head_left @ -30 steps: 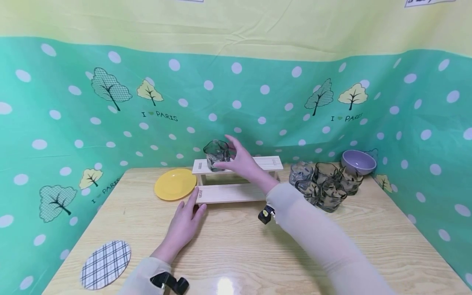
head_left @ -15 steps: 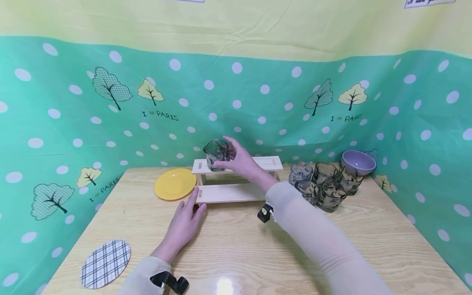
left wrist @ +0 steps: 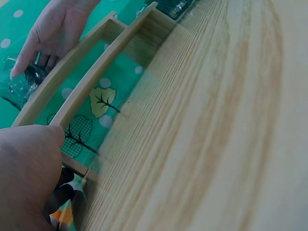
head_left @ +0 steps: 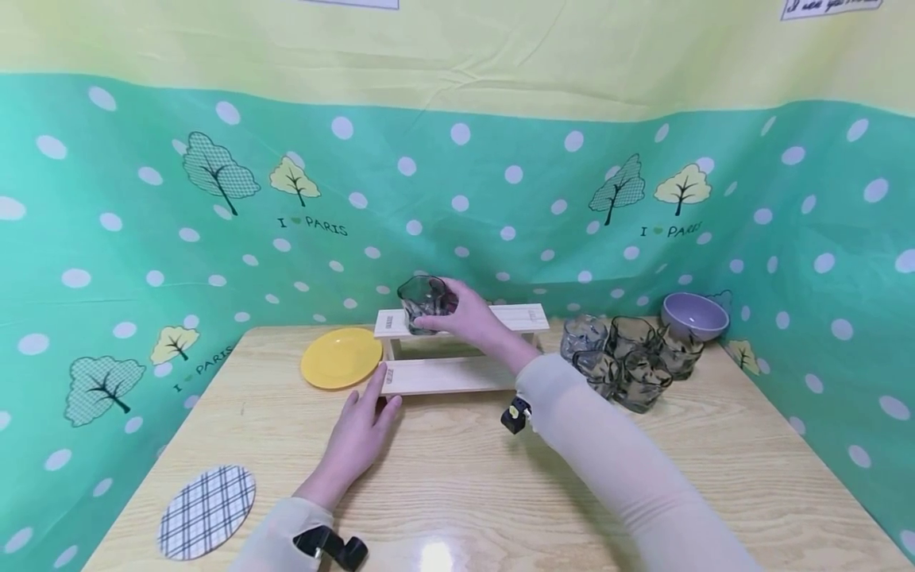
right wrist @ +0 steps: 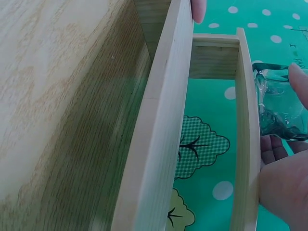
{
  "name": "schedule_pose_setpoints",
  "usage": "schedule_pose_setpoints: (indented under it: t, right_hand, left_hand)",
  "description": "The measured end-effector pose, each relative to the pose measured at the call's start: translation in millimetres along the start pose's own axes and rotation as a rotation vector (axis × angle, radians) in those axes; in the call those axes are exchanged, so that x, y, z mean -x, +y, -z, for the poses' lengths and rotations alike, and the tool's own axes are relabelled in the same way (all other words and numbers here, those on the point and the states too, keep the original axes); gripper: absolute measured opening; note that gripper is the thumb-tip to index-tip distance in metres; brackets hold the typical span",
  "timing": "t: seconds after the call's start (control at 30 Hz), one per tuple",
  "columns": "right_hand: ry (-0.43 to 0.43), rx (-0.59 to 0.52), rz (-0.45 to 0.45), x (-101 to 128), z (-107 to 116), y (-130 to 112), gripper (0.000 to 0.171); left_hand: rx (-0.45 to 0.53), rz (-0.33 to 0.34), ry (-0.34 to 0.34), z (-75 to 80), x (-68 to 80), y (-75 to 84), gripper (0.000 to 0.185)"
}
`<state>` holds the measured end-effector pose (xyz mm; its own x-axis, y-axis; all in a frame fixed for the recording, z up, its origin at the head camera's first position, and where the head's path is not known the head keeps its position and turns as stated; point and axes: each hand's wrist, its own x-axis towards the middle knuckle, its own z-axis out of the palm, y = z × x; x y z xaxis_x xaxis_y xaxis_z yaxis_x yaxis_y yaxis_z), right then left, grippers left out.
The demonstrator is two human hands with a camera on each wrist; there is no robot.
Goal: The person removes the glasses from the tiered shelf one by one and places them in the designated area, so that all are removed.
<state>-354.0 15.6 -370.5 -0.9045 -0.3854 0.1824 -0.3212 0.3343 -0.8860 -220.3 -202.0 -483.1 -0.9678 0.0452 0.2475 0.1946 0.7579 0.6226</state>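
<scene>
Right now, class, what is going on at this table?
A person's right hand grips a dark glass on the top step of a small wooden rack, near its left end. The left hand lies flat on the table, its fingers touching the rack's lower step. A yellow plate lies left of the rack; more glasses and a purple bowl stand to its right.

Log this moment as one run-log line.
right hand: grips glass on rack top shelf | left hand: open, fingertips on lower shelf
</scene>
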Motion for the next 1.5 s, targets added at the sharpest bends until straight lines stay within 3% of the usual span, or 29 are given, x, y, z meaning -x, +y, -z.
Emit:
schedule_pose_setpoints:
  t: [0.27,0.57,0.77,1.5]
  right_hand:
    - [0.013,0.064,-0.014,2.0,2.9,1.3,0.091]
    - [0.003,0.045,-0.017,4.4,2.9,-2.5,0.089]
    - [0.036,0.043,-0.032,15.1,8.7,-7.3,0.082]
    - [0.144,0.11,-0.13,59.1,48.6,-27.4,0.093]
  left_hand:
    - [0.007,-0.016,0.007,-3.3,-1.2,-0.3,0.067]
    - [0.008,0.01,0.007,-0.1,0.0,-2.4,0.068]
    - [0.003,-0.007,0.005,0.4,-1.1,-2.1,0.068]
    - [0.015,0.016,-0.011,-0.8,1.3,-3.3,0.069]
